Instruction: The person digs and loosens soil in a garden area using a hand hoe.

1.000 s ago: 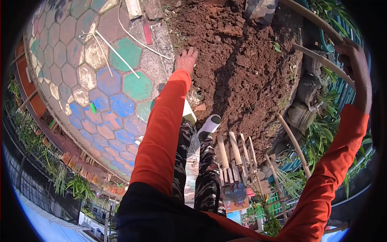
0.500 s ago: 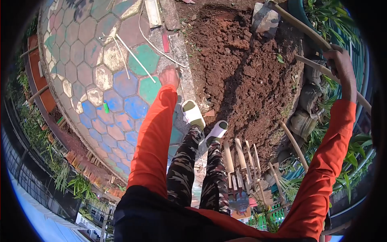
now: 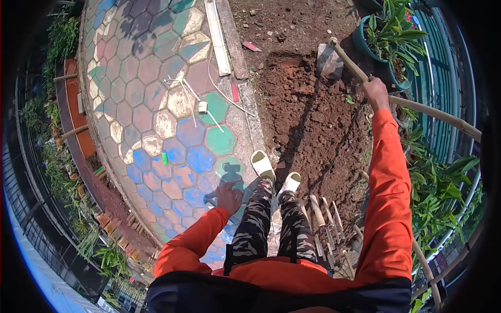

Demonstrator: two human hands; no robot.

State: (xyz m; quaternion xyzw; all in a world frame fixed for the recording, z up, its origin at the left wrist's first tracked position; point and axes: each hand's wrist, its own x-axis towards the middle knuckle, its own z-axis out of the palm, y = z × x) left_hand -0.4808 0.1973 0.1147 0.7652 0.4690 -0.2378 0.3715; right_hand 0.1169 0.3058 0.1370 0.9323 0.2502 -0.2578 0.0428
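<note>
My right hand (image 3: 376, 94) grips the wooden handle (image 3: 352, 63) of a hoe. Its broad, dirt-smeared metal blade (image 3: 330, 61) rests on the dug reddish-brown soil (image 3: 313, 120). Low over the painted pavers, near my left thigh, is my left hand (image 3: 228, 198), holding nothing visible, fingers loosely bent and apart. Ahead of it a small whitish block-like piece (image 3: 202, 107) shows against the pavers beside thin white sticks (image 3: 190, 93). A thin pale cord (image 3: 216, 83) curves nearby.
Hexagonal pavers (image 3: 143, 117) stretch to the left, with a small green cylinder (image 3: 165, 158) on them. A white trough-like strip (image 3: 217, 39) lies along the concrete edging (image 3: 251, 122). Potted plants (image 3: 399, 36) and a pole (image 3: 443, 116) are at right; bamboo pieces (image 3: 317, 210) are near my feet.
My left hand has drawn back from the edging toward my thigh. The small whitish piece now shows beside the sticks. My right hand stays on the hoe; the view has shifted.
</note>
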